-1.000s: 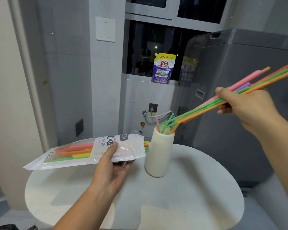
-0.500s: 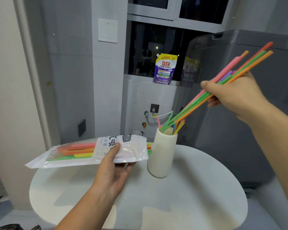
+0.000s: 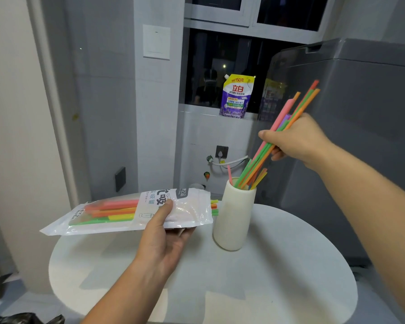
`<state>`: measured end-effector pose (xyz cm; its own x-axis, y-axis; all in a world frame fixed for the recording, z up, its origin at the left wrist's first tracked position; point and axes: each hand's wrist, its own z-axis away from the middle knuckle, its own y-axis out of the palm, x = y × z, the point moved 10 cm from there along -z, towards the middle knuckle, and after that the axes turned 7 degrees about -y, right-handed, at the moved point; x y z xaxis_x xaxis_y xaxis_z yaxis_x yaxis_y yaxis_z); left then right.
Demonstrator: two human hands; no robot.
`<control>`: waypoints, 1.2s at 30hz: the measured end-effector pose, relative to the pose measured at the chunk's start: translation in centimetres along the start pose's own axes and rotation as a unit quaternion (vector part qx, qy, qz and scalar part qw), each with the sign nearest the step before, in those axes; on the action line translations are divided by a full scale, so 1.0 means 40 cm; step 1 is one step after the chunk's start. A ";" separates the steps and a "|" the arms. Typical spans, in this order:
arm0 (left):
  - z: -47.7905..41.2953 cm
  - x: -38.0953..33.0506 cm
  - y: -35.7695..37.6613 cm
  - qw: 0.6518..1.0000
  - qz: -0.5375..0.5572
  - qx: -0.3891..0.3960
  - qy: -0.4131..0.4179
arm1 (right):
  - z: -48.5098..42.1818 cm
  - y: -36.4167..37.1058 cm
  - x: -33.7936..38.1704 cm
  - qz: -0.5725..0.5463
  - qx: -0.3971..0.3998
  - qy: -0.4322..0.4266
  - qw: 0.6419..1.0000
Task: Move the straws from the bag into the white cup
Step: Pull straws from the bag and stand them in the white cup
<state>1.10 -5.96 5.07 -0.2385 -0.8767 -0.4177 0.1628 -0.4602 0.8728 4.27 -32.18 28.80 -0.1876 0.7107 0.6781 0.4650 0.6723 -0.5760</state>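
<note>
My left hand holds a clear plastic straw bag level above the round table, its open mouth toward the white cup. Red, orange, yellow and green straws lie inside the bag, and their tips stick out at the mouth. My right hand grips a bundle of straws, pink, green and orange. The bundle slants steeply, with its lower ends inside the cup's mouth. A few other straws stand in the cup.
The white round table carries the cup near its back edge. A grey appliance stands close behind on the right. A purple detergent pouch sits on the window ledge. A dark bag lies on the floor at bottom left.
My right hand has swung the straw bundle from nearly level to steep and moved left and down toward the cup; the straws' ends now sit deeper in it. The bag stays held.
</note>
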 end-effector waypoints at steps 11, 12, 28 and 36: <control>-0.003 0.010 0.002 1.000 -0.003 -0.001 -0.008 | 0.015 0.130 -0.083 0.043 0.051 0.018 0.998; -0.003 0.012 0.002 1.000 -0.003 -0.001 -0.009 | 0.013 0.131 -0.086 0.047 0.045 0.018 0.998; 0.005 0.019 0.009 1.000 -0.002 -0.006 -0.020 | 0.085 0.093 -0.005 0.065 -0.085 -0.114 0.988; 0.019 0.002 0.033 0.999 -0.049 0.024 -0.002 | 0.298 0.238 -0.090 -0.148 -0.030 0.066 0.986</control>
<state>0.57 -6.55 6.38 -0.2553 -0.8273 -0.5004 0.0915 -0.5359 0.8393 -0.92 -25.86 15.44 -0.2115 0.4488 0.8682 0.4568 0.8307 -0.3182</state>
